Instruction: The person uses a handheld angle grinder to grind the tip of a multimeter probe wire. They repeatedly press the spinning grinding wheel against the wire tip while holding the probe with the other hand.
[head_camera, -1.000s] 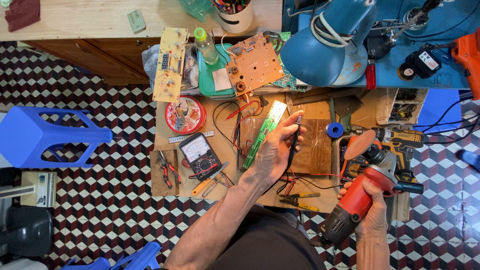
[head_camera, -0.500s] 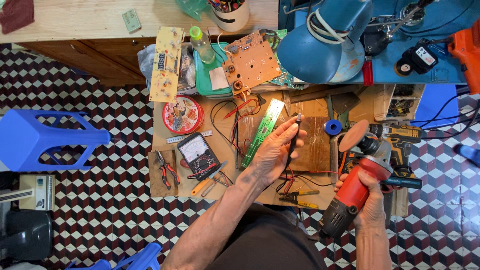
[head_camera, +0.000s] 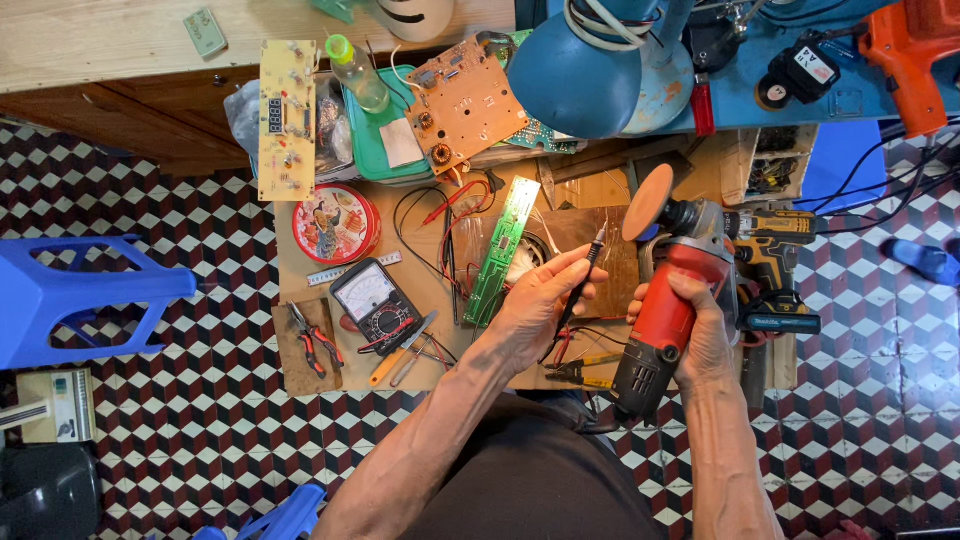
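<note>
My left hand (head_camera: 535, 300) pinches a thin black probe (head_camera: 583, 275) and rests on the lower end of a long green circuit board strip (head_camera: 507, 240) that lies on the low wooden bench (head_camera: 300, 270). My right hand (head_camera: 703, 335) grips the body of a red angle grinder (head_camera: 668, 315). The grinder's orange disc (head_camera: 648, 200) points up and stands just right of the probe tip. Red and black leads (head_camera: 450, 210) trail across the bench beside the strip.
An analogue multimeter (head_camera: 375, 300), a round red tin (head_camera: 335, 222), pliers (head_camera: 312, 340) and screwdrivers (head_camera: 405, 350) lie at left. Brown (head_camera: 465, 100) and yellow (head_camera: 287, 115) circuit boards and a blue lamp (head_camera: 590, 70) sit behind. A cordless drill (head_camera: 770, 250) lies right; a blue stool (head_camera: 80, 290) stands left.
My right hand has brought the grinder up and left, so its disc now stands close to the probe. My left hand stays on the green strip with the probe.
</note>
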